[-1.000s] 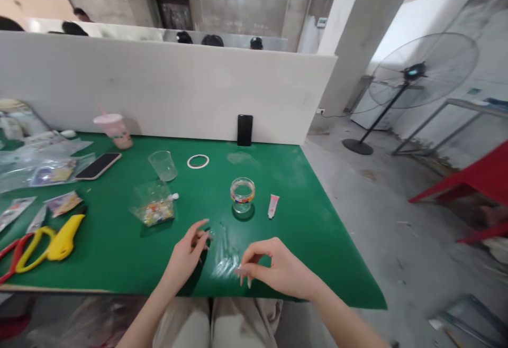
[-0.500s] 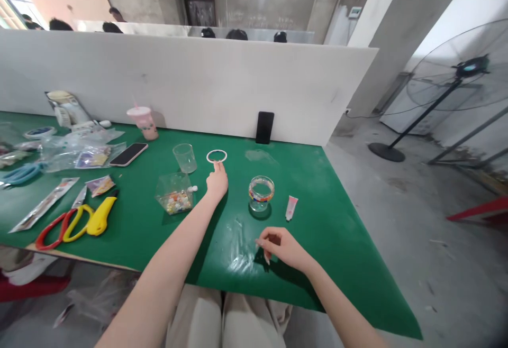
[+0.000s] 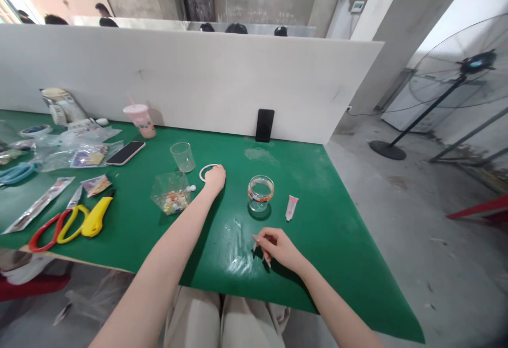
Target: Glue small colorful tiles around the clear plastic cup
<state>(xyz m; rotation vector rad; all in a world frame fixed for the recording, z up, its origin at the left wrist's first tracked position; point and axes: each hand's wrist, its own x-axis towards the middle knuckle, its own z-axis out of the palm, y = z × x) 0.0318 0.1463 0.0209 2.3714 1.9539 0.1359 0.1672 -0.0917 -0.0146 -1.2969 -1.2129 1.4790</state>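
Note:
My left hand reaches out over the green table, its fingers closed on the right side of a thin white ring. Part of the ring is hidden under the fingers. Near the table's front, my right hand hovers or rests with fingers loosely bent and tips apart; no object shows in it. Beyond it stands a clear glass cup with a band of coloured pieces around it. A small pink and white tube lies right of the cup. Left of my left arm sits a clear box of small coloured pieces.
An empty clear cup stands behind the box. To the left lie phone, scissors, a yellow-handled tool and plastic bags. A pink tumbler and black phone stand by the white partition.
My left hand has closed on the white ring and drawn it slightly nearer and to the left. My right hand has hardly moved. The view has shifted slightly.

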